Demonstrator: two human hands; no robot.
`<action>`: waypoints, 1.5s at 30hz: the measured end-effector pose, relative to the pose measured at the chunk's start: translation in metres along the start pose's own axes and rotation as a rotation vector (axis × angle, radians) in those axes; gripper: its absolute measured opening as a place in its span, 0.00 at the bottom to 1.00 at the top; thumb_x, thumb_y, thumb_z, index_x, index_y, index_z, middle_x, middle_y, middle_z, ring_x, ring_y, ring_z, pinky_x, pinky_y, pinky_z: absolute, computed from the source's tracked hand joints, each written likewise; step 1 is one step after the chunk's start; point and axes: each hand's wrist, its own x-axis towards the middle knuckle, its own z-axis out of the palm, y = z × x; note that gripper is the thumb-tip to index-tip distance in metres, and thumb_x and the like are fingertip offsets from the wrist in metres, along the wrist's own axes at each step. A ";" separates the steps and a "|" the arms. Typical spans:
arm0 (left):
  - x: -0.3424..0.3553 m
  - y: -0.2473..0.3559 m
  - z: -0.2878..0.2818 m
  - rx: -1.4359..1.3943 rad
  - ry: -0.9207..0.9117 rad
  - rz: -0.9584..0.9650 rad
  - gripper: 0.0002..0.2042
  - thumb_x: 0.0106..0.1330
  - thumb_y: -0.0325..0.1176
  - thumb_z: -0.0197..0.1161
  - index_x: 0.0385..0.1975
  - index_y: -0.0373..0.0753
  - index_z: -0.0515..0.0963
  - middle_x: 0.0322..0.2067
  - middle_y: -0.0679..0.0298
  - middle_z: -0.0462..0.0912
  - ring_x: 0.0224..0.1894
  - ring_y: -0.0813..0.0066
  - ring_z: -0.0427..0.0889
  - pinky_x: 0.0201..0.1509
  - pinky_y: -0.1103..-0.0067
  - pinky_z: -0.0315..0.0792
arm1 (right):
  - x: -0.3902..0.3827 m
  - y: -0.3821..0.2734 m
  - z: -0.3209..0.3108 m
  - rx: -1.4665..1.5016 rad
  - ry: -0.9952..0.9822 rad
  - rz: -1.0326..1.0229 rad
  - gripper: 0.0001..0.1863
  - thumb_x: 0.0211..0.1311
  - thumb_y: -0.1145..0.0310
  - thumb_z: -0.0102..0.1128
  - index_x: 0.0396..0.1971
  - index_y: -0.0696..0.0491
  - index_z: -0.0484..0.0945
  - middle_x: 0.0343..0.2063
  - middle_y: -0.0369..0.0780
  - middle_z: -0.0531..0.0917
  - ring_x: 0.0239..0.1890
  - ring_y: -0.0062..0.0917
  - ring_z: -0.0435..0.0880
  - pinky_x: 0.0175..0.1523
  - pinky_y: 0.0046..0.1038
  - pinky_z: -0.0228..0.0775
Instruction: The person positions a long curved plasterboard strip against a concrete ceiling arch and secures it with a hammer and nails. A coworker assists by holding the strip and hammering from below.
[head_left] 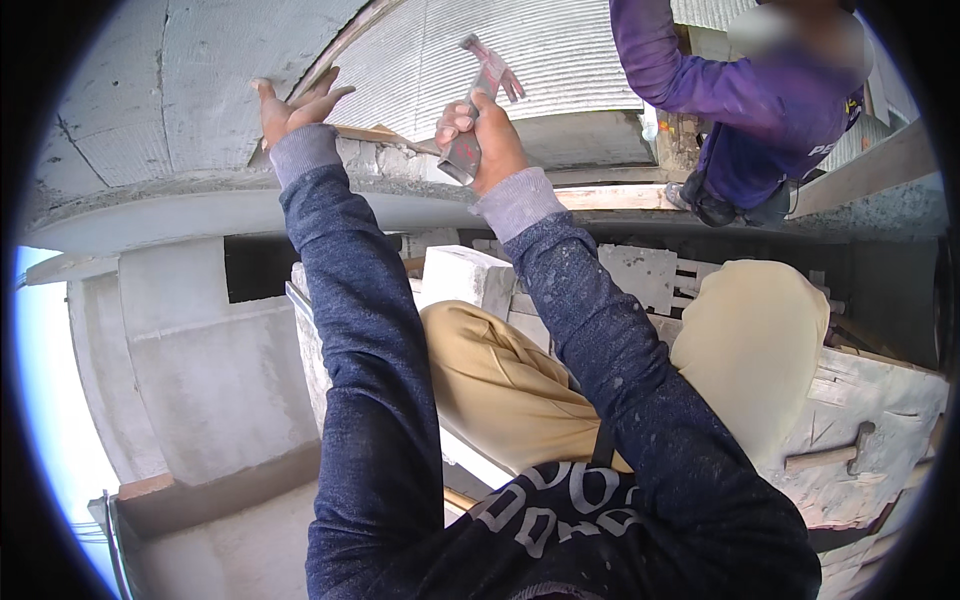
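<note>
My right hand [490, 140] is closed around the handle of a claw hammer [490, 72]. Its metal head points up and away from me, and the square, tube-like end of the handle shows below my fist. To the left, my left hand [300, 108] is raised with its fingers spread. It is at the edge of a large grey panel [205, 70], close to a thin wooden strip [345, 42]; whether the palm presses on either one I cannot tell. Corrugated light sheeting [560, 65] lies beyond the hammer.
At the upper right a co-worker in a purple top [740, 95] has an arm raised. A white block [465, 275] stands below my forearms, by my knees. Another hammer [855, 450] lies on pale, worn boards [840, 490] at the right. A concrete wall [220, 380] drops away at the left.
</note>
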 end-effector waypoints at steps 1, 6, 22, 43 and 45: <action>0.002 -0.001 -0.001 0.021 0.018 0.031 0.49 0.60 0.61 0.51 0.65 0.39 0.26 0.66 0.43 0.37 0.68 0.46 0.45 0.66 0.45 0.30 | 0.007 0.000 -0.005 0.072 0.090 -0.039 0.19 0.69 0.57 0.34 0.20 0.52 0.60 0.13 0.35 0.62 0.16 0.24 0.63 0.27 0.29 0.63; 0.006 0.006 -0.011 0.054 -0.001 0.040 0.50 0.59 0.61 0.51 0.65 0.36 0.25 0.66 0.41 0.37 0.67 0.44 0.46 0.65 0.44 0.31 | -0.006 0.017 0.017 -0.148 -0.224 0.124 0.17 0.67 0.56 0.42 0.24 0.52 0.60 0.16 0.32 0.63 0.17 0.20 0.63 0.25 0.30 0.63; 0.003 -0.015 -0.041 0.268 -0.083 0.110 0.48 0.58 0.67 0.48 0.66 0.35 0.38 0.64 0.38 0.46 0.66 0.42 0.49 0.64 0.46 0.28 | -0.008 -0.047 0.035 -1.063 0.207 0.204 0.06 0.58 0.71 0.47 0.33 0.55 0.64 0.17 0.34 0.70 0.15 0.18 0.67 0.18 0.25 0.64; -0.378 -0.067 -0.521 1.443 1.328 -0.530 0.68 0.31 0.76 0.61 0.64 0.25 0.42 0.65 0.38 0.41 0.69 0.47 0.41 0.68 0.58 0.43 | -0.333 -0.254 0.087 -2.127 0.844 0.742 0.08 0.58 0.68 0.50 0.33 0.56 0.66 0.14 0.37 0.70 0.09 0.19 0.67 0.12 0.23 0.61; -0.411 -0.099 -0.555 1.447 1.329 -0.584 0.69 0.29 0.74 0.64 0.61 0.20 0.44 0.63 0.37 0.48 0.67 0.47 0.49 0.68 0.67 0.50 | -0.369 -0.262 0.064 -2.144 0.928 0.708 0.08 0.57 0.68 0.52 0.31 0.56 0.67 0.13 0.36 0.70 0.09 0.18 0.68 0.12 0.22 0.61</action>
